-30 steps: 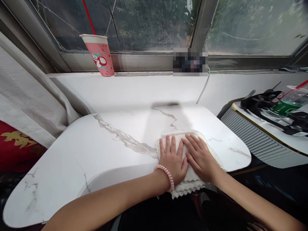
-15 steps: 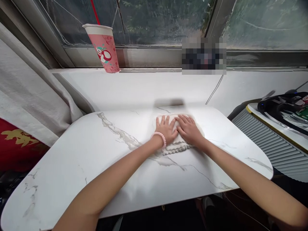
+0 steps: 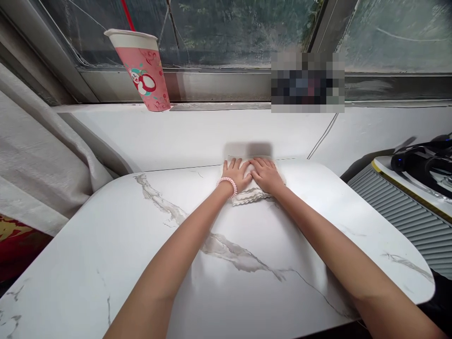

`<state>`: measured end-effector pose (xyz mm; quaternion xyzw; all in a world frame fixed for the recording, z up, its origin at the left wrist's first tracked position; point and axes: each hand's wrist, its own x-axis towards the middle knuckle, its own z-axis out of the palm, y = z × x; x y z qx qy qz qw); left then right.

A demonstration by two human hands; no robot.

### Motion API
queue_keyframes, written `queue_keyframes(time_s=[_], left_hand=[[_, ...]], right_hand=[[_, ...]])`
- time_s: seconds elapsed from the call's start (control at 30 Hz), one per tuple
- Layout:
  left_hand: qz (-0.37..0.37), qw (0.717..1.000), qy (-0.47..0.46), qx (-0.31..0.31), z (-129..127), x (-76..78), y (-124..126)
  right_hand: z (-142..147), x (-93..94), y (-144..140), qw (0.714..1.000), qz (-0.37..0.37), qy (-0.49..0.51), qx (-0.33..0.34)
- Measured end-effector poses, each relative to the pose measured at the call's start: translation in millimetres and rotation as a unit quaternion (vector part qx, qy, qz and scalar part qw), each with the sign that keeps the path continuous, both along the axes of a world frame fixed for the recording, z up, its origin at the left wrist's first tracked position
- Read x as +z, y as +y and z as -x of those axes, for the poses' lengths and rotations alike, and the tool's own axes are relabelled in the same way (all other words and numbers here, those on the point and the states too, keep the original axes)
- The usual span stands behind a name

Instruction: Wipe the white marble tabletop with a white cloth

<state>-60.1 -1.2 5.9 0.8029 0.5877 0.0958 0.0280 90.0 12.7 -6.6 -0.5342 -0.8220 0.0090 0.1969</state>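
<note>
Both palms press down on a folded whitish cloth (image 3: 252, 192) with a wavy edge, at the far side of the white marbled table (image 3: 141, 263). My left hand (image 3: 237, 173) lies flat with its fingers spread, a pink coiled band around the wrist. Beside it my right hand (image 3: 265, 174) rests flat on the same cloth, fingers stretched out towards the wall. The thumbs of the two hands almost meet. Much of the cloth is hidden under the hands.
A pink paper cup (image 3: 148, 75) with a red straw stands on the window sill (image 3: 212, 106). To its right is a blurred-out object (image 3: 307, 84). A grey curtain (image 3: 42, 155) hangs at the left. Black items lie on a ribbed cabinet (image 3: 399, 202) at the right.
Both hands and the cloth have slid forward across the table, up to its far edge by the wall. The view has moved closer to the table and window.
</note>
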Motion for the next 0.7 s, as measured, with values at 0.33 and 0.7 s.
queue_keyframes(time_s=[0.33, 0.7], left_hand=[[-0.006, 1.000, 0.018, -0.012, 28.0, -4.1, 6.2], [-0.017, 0.999, 0.028, 0.037, 65.0, -5.0, -7.9]], right_hand=[[28.9, 5.7, -1.7, 1.000, 0.021, -0.014, -0.017], [68.1, 6.2, -9.2, 1.000, 0.021, 0.005, 0.016]])
